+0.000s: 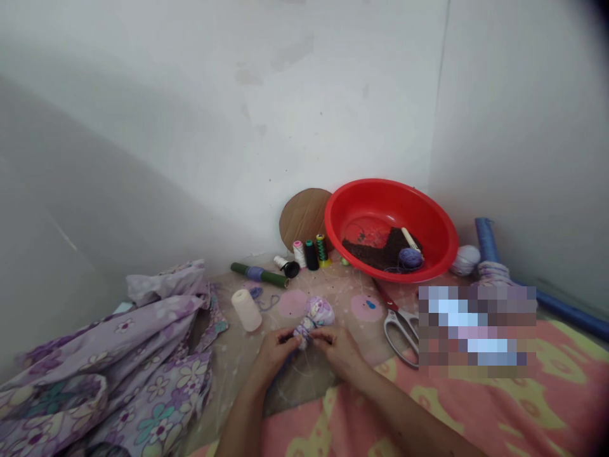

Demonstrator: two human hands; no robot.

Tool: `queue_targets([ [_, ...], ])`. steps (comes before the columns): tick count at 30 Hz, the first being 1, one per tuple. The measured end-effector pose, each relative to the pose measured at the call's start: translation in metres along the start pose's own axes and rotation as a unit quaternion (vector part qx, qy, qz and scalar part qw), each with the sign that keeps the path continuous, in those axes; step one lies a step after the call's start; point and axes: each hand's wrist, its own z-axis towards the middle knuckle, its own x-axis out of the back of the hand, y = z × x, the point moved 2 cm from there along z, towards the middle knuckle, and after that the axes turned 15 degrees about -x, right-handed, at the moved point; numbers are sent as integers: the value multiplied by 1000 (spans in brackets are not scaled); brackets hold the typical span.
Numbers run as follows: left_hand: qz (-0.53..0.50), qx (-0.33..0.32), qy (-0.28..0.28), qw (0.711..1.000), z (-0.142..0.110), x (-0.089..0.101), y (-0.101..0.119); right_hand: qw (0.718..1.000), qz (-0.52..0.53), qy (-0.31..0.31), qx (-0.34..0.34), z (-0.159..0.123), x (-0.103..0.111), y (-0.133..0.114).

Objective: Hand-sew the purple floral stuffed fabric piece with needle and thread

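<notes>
The left hand (275, 353) and right hand (340, 350) work close together over a dotted plastic sheet (342, 285), fingers clamped on the narrow bound neck of a lilac floral cloth bundle (318, 311), pinching it tight so the binding sits snug

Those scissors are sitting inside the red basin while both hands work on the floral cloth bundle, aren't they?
Not quite: the scissors lie outside the red plastic basin, on the sheet in front of it, as the head view shows. The left hand and right hand do work on the bundle of floral cloth.
</notes>
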Motion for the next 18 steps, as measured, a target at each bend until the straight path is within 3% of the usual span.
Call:
queue_targets([
  [18,12,-2,-6,1000,-1,-1,1,999,18,38,-2,-6,-4,-5],
])
